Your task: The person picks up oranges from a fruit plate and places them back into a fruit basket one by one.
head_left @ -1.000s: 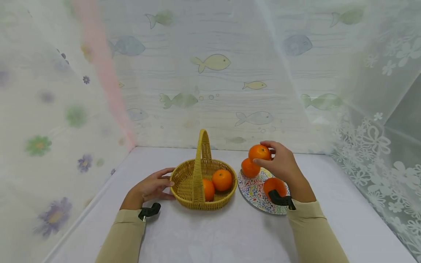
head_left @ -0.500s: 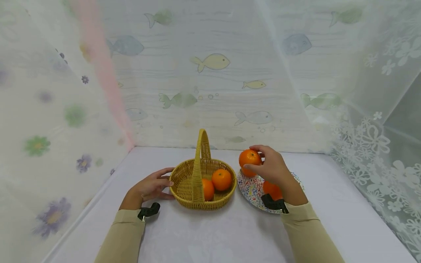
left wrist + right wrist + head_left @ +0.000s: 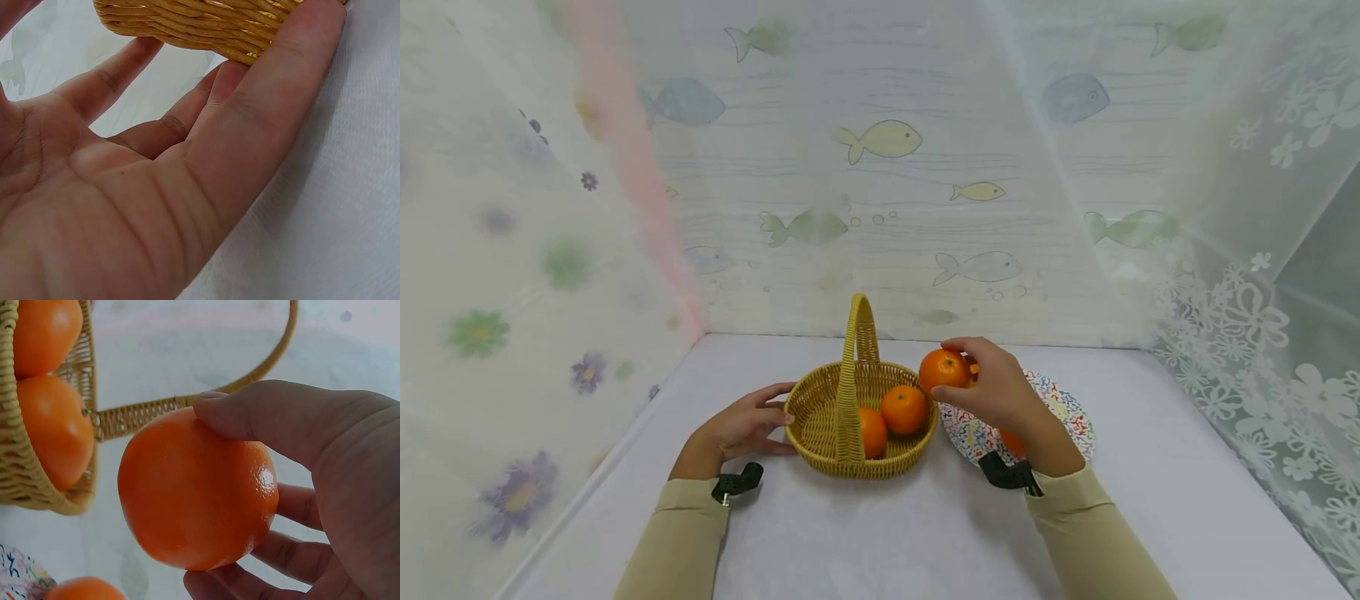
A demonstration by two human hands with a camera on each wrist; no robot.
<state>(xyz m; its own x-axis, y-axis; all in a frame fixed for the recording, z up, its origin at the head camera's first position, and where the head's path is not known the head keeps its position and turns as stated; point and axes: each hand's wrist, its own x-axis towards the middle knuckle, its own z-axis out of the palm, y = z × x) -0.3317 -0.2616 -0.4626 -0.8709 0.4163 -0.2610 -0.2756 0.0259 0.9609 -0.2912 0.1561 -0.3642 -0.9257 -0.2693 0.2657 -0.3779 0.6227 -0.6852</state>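
Note:
My right hand (image 3: 1000, 386) holds an orange (image 3: 943, 372) between thumb and fingers, at the right rim of the yellow wicker basket (image 3: 831, 467). In the right wrist view the glossy orange (image 3: 197, 490) fills the grip, thumb on one side and fingers on the other. Inside the basket two oranges (image 3: 903, 409) lie to the right of the handle, one partly behind it. My left hand (image 3: 747, 427) rests its fingers against the basket's left end; the left wrist view shows them extended to the woven wall (image 3: 187, 25).
Right of the basket lies a round plate (image 3: 1067, 417) with a colourful pattern. An orange (image 3: 1011, 442) on it shows partly under my right wrist; another behind my right hand is mostly hidden. A white cloth (image 3: 880, 533) covers the table, with printed curtains behind and beside it.
My right hand has carried its orange leftward from over the plate to the basket's right rim. The left hand and the basket have stayed nearly in place.

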